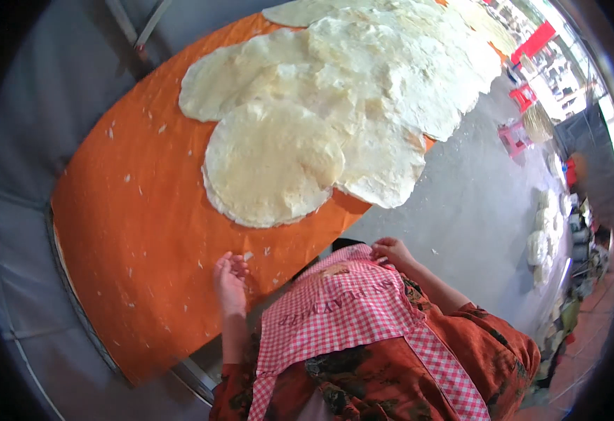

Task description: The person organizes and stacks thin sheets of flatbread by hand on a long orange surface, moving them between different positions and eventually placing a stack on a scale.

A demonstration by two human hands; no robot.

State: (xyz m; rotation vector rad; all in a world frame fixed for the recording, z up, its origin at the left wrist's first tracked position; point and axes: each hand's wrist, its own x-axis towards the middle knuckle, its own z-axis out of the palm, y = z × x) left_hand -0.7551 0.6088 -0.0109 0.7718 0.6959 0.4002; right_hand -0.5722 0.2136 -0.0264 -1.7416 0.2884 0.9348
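Observation:
A table with an orange cover (144,221) stands before me. Many thin, round, pale sheets (275,163), like flatbreads or dough wrappers, lie in overlapping stacks on its far part. My left hand (231,276) is over the near part of the table, palm up with fingers loosely curled, and holds nothing. At the edge of my pink-and-white checked apron (333,300) is my right hand (388,251), its fingers bent against the cloth; whether they pinch it is unclear. White flakes are scattered over the orange cover.
Grey sheeting (28,131) hangs beyond the table's left side. Across the grey floor (459,200) at the right stand red and pink plastic stools (515,138), a row of pale wrapped bundles (541,247) and mixed items along the wall. A metal table leg (194,376) shows below.

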